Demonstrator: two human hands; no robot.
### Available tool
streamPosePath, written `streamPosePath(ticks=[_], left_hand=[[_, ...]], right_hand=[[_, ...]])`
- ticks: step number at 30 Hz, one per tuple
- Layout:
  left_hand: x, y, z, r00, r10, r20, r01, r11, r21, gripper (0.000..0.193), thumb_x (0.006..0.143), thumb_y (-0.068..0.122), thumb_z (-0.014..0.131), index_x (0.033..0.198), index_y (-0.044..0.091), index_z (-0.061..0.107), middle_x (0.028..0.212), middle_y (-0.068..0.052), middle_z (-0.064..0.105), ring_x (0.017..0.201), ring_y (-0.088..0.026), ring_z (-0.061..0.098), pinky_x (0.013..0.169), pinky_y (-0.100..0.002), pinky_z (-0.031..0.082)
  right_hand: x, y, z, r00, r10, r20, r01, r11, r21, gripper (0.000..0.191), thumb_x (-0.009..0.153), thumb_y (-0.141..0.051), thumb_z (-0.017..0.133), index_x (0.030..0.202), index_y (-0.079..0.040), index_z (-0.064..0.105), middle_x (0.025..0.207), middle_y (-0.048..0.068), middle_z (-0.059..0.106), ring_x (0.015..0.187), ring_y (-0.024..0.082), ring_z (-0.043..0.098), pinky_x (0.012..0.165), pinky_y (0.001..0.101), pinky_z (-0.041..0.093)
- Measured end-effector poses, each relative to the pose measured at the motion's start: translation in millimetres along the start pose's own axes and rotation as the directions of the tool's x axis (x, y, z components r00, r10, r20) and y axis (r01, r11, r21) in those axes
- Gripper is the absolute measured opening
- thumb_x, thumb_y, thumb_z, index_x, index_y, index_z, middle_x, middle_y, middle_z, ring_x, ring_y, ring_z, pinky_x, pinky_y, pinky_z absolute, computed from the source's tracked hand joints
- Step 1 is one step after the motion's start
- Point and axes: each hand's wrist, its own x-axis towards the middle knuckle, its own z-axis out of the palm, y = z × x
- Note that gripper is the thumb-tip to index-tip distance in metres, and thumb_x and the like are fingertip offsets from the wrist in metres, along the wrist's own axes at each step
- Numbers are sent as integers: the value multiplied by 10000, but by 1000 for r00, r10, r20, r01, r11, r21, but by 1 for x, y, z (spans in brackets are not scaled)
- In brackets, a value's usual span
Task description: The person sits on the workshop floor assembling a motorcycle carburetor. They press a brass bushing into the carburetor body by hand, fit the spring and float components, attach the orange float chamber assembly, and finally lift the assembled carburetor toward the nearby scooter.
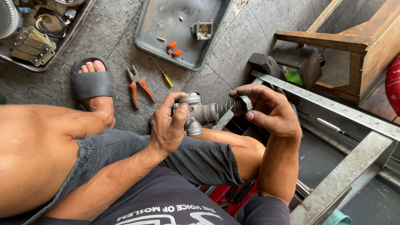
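Seated on the floor, knees up. Left hand [168, 125] wraps a grey metal carburetor body [195, 113], fingers curled around its near side, thumb pressed on top. Right hand [268, 110] pinches a dark round cap [243, 103] between thumb and fingertips, the rest of the fingers loosely bent. A coil spring [223, 107] runs between cap and body, stretched in open air above the lap.

Far of the hands, on the tiled floor: orange-handled pliers [137, 86], a yellow-handled screwdriver [162, 73], and a grey metal tray [183, 58] holding small orange parts [174, 48], a square metal piece [203, 30] and loose screws. A second tray of parts [35, 41] sits far left. Sandalled foot [92, 81] just beside the pliers.

Risk, as I judge it: the spring is under little restraint; if the pinch on the cap slips, cap and spring may fly off and roll under the metal frame [333, 108] at right. A tilted body could also shed any loose inner piece onto the floor.
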Motion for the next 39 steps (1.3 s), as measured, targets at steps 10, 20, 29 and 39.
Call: streamPosePath(ticks=[10,20,29,39], left_hand=[[2,-1,0,999,-47,-1,47,999,-2,672,927,644,537,1214,42,617,792,-45,632,580,-85,593,500,-268,505],[11,4,-6,974,223,-40,-215,965,148,676,996,654,511,1231,28,611,1068,-112,685,978,-185,658,874,-339,544],[13,8,-10,960,277,-47,-264,948,179,690,998,656,517,1234,15,616,1075,-121,680,1005,-207,662,897,-347,537],[14,13,-14,952,304,-44,-287,932,220,669,989,637,526,1227,19,620,1094,-130,678,1003,-214,671,871,-347,534]], right_hand=[[9,-8,19,999,-9,-51,-15,892,-452,516,857,73,776,1349,-6,643,1344,83,606,1086,102,564,917,256,486],[19,-8,43,991,-136,15,109,726,-679,587,827,13,821,1376,-27,617,1303,122,650,1096,167,672,908,288,580],[28,-3,57,978,-206,27,160,665,-729,604,807,-6,836,1369,-26,615,1277,140,672,1020,199,706,876,297,590],[29,3,60,977,-206,51,165,584,-795,642,799,-41,840,1392,-39,593,1284,156,670,1013,227,715,866,315,594]])
